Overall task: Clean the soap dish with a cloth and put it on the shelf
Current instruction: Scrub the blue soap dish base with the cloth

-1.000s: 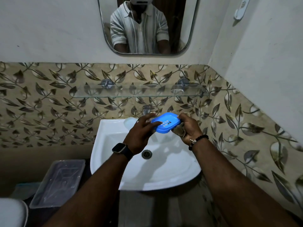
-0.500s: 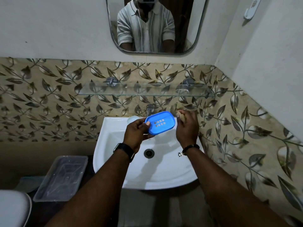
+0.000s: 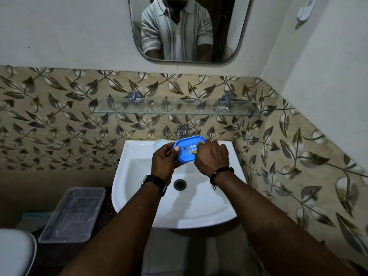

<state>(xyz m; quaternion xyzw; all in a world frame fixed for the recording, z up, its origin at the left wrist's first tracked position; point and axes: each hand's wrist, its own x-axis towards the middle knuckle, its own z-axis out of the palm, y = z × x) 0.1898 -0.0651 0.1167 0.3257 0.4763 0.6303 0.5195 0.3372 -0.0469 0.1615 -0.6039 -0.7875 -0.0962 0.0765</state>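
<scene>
A blue plastic soap dish (image 3: 186, 145) with drain slots is held tilted above the back of the white sink (image 3: 139, 196). My left hand (image 3: 164, 161) grips its left end, thumb on the inner face. My right hand (image 3: 212, 157) covers the dish's right end and presses a small drab cloth (image 3: 201, 143) against it; most of the cloth is hidden under my fingers. The glass shelf (image 3: 175, 111) is fixed to the leaf-patterned tiles above the tap (image 3: 181, 131).
A clear plastic container (image 3: 73, 213) stands to the left of the sink, and a white rounded object (image 3: 14, 251) fills the bottom left corner. A mirror (image 3: 187, 28) hangs above the shelf. The right wall closes in beside the sink.
My right hand has come back onto the dish's right end with the cloth. The dish has tipped so its slotted face shows more.
</scene>
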